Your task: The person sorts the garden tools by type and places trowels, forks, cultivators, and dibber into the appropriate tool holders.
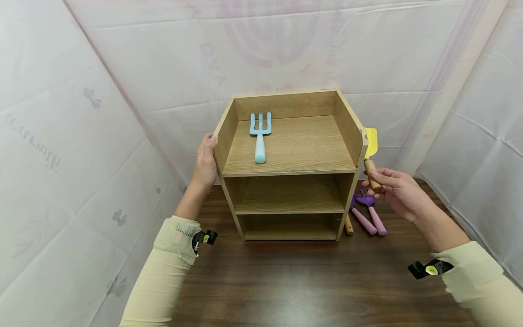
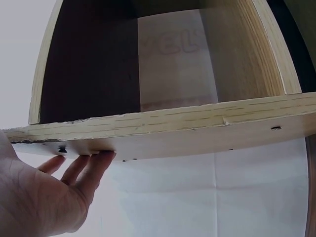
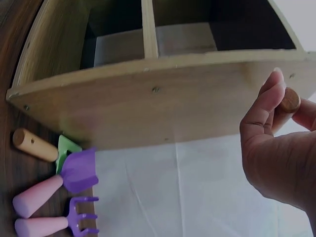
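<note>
A small wooden shelf with three levels stands on the table. My left hand holds its left side panel, with the thumb at the panel's edge and the fingertips against the outer face. On the top level lies a light blue hand fork, tines toward the back. Beside the shelf's right panel, my right hand pinches the wooden handle of a yellow hand shovel, its blade pointing up and partly behind the panel. In the right wrist view only the handle's end shows.
Right of the shelf lie a purple hand fork and a purple hand shovel, both pink-handled. A green-headed tool with a wooden handle lies close to the panel. White printed sheets surround the dark wooden table.
</note>
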Available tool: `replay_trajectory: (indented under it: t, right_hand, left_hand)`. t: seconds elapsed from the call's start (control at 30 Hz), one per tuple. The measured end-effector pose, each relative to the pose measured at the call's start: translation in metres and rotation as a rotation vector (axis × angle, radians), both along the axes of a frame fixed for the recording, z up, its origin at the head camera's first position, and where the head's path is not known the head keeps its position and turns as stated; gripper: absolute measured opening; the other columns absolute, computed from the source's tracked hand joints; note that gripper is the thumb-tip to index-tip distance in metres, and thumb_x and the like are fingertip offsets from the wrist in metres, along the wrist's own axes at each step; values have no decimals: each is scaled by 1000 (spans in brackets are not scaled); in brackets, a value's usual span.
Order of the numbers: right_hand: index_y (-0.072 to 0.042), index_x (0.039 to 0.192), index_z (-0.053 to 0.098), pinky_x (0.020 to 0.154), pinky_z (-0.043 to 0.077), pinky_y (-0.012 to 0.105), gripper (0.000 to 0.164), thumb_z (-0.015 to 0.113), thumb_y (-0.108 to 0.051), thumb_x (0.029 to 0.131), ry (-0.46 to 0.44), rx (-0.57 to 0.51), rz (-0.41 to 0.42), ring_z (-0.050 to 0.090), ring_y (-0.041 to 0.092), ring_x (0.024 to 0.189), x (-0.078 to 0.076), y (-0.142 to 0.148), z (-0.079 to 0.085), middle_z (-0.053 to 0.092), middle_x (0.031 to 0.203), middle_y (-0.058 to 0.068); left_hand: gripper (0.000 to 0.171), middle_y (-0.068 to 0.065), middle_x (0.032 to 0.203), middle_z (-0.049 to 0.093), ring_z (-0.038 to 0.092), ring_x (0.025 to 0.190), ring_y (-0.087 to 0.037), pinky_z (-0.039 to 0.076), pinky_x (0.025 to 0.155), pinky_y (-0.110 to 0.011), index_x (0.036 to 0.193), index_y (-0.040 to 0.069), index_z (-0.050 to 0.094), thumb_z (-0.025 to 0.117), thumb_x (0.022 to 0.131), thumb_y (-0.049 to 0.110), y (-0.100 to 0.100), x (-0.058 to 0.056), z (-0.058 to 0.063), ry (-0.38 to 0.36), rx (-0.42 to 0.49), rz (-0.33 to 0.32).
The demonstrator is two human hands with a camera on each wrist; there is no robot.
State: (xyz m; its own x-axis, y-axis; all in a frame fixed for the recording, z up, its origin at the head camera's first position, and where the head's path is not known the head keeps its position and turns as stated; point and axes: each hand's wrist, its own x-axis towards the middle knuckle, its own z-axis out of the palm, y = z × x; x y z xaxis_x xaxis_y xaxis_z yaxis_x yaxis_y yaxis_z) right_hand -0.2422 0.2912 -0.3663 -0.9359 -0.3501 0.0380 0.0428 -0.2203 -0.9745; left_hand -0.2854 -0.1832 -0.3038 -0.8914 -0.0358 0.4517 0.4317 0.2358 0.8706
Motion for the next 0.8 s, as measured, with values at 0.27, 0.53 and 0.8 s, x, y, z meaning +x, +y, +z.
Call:
replay_trajectory:
  t: [0.27,0.53,0.8]
  right_hand:
    - [-7,112,64,64,55,21,17,50,-16,113,-7,-9,7,69,8,76,6,-13,7,75,95,-3]
    - [-9,110,64,63,55,21,17,49,-15,113,1,-62,12,69,9,73,9,-16,14,76,94,0]
    - [-8,114,60,64,55,22,15,48,-16,114,38,-42,2,68,11,73,12,-15,16,76,96,0]
  left_hand:
    - [48,-7,111,53,54,95,-19,45,87,-33,129,3,51,29,106,39,2,3,0,-11,-17,-10]
    - [51,-8,113,53,54,96,-19,45,87,-32,132,3,51,29,105,40,2,2,-1,-10,-19,-6]
    - [53,-7,112,54,55,95,-15,46,85,-31,133,1,52,30,105,41,4,-1,-3,-7,-7,9]
